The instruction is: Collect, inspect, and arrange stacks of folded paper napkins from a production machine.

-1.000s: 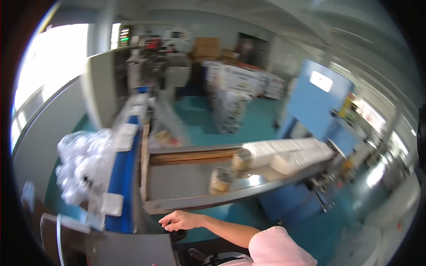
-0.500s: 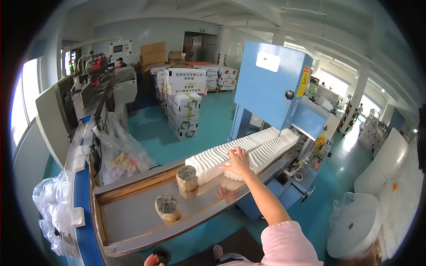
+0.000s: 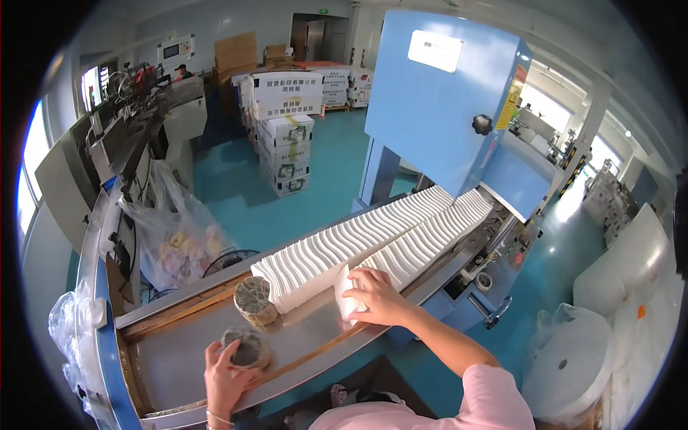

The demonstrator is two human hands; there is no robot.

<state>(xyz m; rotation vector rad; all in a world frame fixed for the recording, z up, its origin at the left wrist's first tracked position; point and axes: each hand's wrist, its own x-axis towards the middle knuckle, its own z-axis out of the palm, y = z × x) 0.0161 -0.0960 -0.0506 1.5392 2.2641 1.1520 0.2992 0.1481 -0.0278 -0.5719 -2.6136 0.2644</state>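
Two rows of white folded paper stacks, which look like tissues, lie side by side on a metal tray table. My right hand is at the near end of the right-hand row, its thumb and fingers closed round the white paper stack there. My left hand has its fingers round the nearer squat cylinder, a grey block with tape-like wrapping; its underside is partly hidden by the hand. A second wrapped cylinder stands against the end of the left-hand row, with neither hand on it.
A blue machine with a black knob rises over the far end of the rows. Wooden strips edge the tray. To the left are a blue conveyor and a plastic bag. Stacked cartons stand behind; white rolls are at right.
My left hand has come up from the lower edge onto the nearer cylinder. My right hand has moved from between the rows to the right-hand row's near end. The view has shifted closer.
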